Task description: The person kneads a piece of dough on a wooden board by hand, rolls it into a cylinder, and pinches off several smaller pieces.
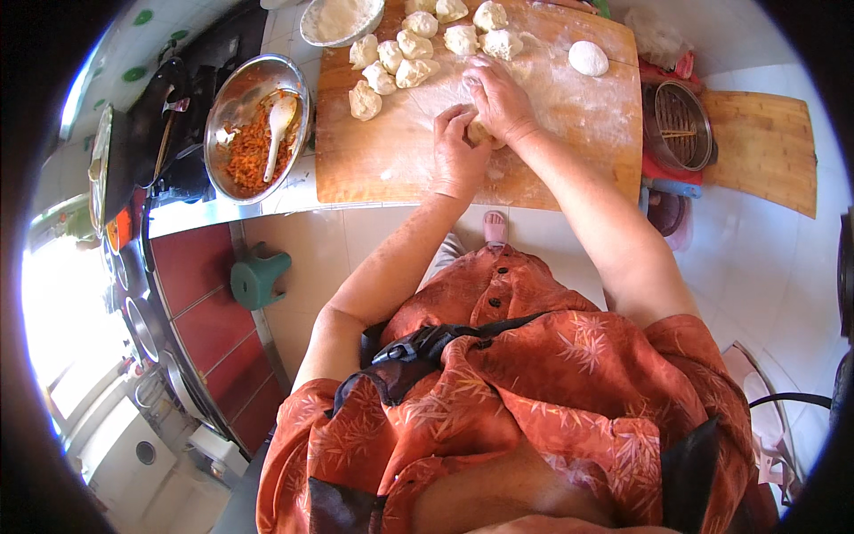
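Observation:
My left hand (462,150) curls around a piece of dough (478,133) on the floured wooden board (400,160). My right hand (499,100) lies against the same piece, its fingers reaching past it over the flour; part of the dough is hidden by both hands. Beyond them, several rough dough lumps (414,45) are grouped at the board's far left and middle. One smooth, round dough ball (588,59) sits apart at the far right. Left of the board, a steel bowl (215,153) holds an orange shredded filling (250,157) and a white plastic spoon (277,133).
A bowl of flour (341,20) touches the board's far left corner. To the right are a round metal steamer (679,125) and another wooden board (760,143). A green stool (257,277) stands on the floor beside the red cabinet (200,280). A black wok (160,127) is at far left.

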{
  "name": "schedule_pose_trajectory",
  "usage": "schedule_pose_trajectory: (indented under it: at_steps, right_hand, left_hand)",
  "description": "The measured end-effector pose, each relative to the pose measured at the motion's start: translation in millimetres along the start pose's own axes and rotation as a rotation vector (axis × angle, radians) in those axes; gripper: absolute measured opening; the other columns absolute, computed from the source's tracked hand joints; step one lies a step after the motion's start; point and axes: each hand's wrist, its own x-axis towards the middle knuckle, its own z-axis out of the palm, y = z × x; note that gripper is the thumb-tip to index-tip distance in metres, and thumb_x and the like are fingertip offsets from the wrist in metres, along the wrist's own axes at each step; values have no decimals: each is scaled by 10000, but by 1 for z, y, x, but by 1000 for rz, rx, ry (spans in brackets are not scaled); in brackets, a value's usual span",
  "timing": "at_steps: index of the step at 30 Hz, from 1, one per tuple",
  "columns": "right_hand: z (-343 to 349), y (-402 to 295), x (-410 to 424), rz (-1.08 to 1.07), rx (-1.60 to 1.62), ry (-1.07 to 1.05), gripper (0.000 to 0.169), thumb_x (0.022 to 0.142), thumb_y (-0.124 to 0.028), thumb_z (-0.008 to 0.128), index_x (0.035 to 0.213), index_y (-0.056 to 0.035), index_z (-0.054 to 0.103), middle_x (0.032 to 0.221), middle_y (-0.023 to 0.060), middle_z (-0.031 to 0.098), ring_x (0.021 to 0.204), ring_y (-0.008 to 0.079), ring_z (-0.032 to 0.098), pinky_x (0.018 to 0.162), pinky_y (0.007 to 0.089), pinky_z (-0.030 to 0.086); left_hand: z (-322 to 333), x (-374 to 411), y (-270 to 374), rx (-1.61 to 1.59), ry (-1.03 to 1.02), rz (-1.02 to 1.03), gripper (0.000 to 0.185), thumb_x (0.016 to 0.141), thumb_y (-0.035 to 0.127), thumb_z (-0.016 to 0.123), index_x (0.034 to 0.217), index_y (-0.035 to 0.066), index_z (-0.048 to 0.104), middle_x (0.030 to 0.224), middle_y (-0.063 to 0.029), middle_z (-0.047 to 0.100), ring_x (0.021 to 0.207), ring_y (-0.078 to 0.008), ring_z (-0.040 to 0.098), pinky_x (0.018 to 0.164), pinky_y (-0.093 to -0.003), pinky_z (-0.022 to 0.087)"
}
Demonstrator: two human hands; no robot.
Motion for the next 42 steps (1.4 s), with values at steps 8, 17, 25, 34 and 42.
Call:
schedule_pose_trajectory:
  at_steps: [8,17,25,34,42]
  right_hand:
    - [-2,9,-11,-136,-79,16,272,965,-197,588,1158,-16,648,1230,192,639,1193,366,570,1028,449,464]
    - [0,-11,-13,329,196,-72,232,967,-176,580,1123,-20,653,1216,188,649,1135,379,602,980,454,495]
    - [6,0,-5,277,171,-40,274,1002,-216,522,1128,-4,643,1210,198,645,1170,373,585,1004,435,478]
    - [6,17,2,10,-40,-1,273,1002,-232,540,1114,-3,638,1212,212,628,1135,395,590,979,439,483]
    - [3,-10,-19,226,110,-20,318,1016,-270,525,1163,-11,638,1219,208,633,1138,394,596,985,453,481]
  left_hand:
    - [-13,3,2,-43,-90,65,247,737,-67,669,959,28,721,1239,-183,584,1123,-355,605,920,-388,546]
    - [-14,10,10,-179,-161,-32,250,750,-76,647,964,26,726,1197,-187,609,1134,-353,604,939,-393,535]
    - [0,1,8,-93,-4,-9,259,779,-25,706,1036,8,713,1265,-166,593,1126,-345,619,953,-373,537]
    - [-6,-1,12,-139,18,-57,260,761,-81,658,1000,7,709,1229,-146,625,1069,-303,645,860,-355,560]
    - [-16,1,11,-108,-151,-9,256,751,-70,660,995,-5,703,1194,-163,638,1080,-359,636,929,-386,541]
